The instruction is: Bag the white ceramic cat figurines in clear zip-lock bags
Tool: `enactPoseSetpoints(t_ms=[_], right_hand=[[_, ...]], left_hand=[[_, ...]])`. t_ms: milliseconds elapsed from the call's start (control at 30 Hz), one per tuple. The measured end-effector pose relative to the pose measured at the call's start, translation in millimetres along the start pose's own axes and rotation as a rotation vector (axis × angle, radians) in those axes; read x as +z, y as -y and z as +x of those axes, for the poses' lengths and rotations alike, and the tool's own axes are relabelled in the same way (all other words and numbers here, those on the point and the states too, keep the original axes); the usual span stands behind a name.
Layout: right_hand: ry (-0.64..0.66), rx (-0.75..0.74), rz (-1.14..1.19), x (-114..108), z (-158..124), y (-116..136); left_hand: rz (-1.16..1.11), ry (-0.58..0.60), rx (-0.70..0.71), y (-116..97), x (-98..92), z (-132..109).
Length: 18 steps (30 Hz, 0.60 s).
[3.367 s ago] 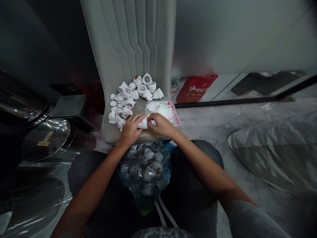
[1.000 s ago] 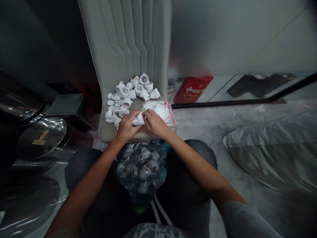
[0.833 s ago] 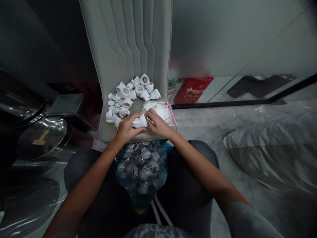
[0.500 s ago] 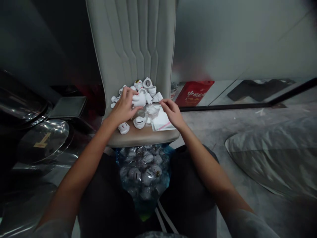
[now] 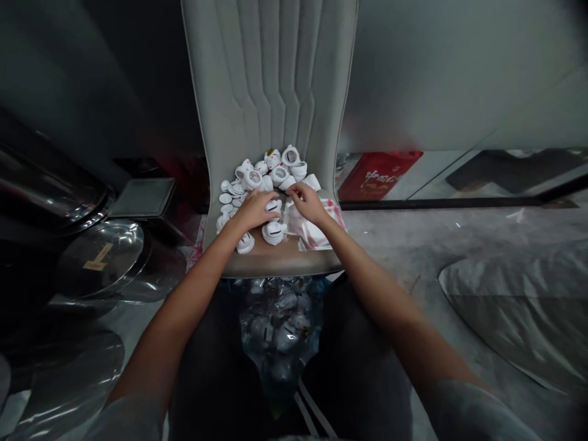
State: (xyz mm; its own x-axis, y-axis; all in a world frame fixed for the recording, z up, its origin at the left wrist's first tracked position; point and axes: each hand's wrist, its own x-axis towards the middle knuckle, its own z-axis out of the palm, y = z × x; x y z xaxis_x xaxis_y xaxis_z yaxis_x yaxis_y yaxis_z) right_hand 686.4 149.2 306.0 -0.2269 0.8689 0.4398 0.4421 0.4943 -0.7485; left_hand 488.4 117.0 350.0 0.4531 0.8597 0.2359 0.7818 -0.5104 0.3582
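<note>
Head view, looking down past both forearms onto a pale upholstered chair (image 5: 285,262) with a tall stitched backrest. The left hand (image 5: 252,209) lies palm down at the middle of the seat, fingers loosely extended, fingertips on or just beside a white cat-figurine piece (image 5: 274,207); whether it has hold of that piece cannot be told. The right hand (image 5: 307,204) is curled, with its fingertips (image 5: 294,192) drawn close together just above a crumpled clear plastic wrap (image 5: 298,223); any grip on the wrap cannot be made out. A heap of white cat-figurine pieces (image 5: 271,168), hollow with red markings, sits at the back of the seat, against the backrest. Small white discs (image 5: 225,199) lie at the heap's left edge on the seat. Two more hollow pieces rest near the front of the seat: one (image 5: 274,233) just below the left hand and one (image 5: 245,243) farther left. A white packet with pink lines (image 5: 321,229) lies at the seat's right side, under the wrap. Below the chair's front edge, a blue-tinted plastic bag (image 5: 280,324) full of wrapped round items sits between the person's knees. A red box (image 5: 379,174) with pale Chinese lettering stands behind the chair, to its right.
</note>
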Motion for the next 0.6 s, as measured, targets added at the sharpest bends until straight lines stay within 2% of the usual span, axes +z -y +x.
enactPoseSetpoints(t_ms=[100, 200, 300, 400, 467, 600], right_hand=[[0.092, -0.051, -0.073, 16.6, 26.2, 20.7], [0.265, -0.032, -0.259, 32.8, 46.2, 46.4], [0.4, 0.045, -0.463, 45.5, 52.4, 63.8], [0.44, 0.078, -0.573, 52.1, 50.3, 69.1], [0.465, 0.067, -0.619, 53.8, 48.3, 68.5], [0.458, 0.057, -0.663, 54.2, 45.8, 65.2]], left_hand=[[-0.007, -0.146, -0.044, 12.0, -14.3, -0.5], [0.052, -0.221, -0.24, 31.3, -33.0, -7.2], [0.137, -0.099, -0.474, 52.7, -45.2, -17.1], [0.131, 0.082, -0.651, 69.2, -48.8, -24.1], [0.098, 0.144, -0.705, 76.0, -48.5, -25.3], [0.059, 0.17, -0.762, 81.9, -46.8, -21.1]])
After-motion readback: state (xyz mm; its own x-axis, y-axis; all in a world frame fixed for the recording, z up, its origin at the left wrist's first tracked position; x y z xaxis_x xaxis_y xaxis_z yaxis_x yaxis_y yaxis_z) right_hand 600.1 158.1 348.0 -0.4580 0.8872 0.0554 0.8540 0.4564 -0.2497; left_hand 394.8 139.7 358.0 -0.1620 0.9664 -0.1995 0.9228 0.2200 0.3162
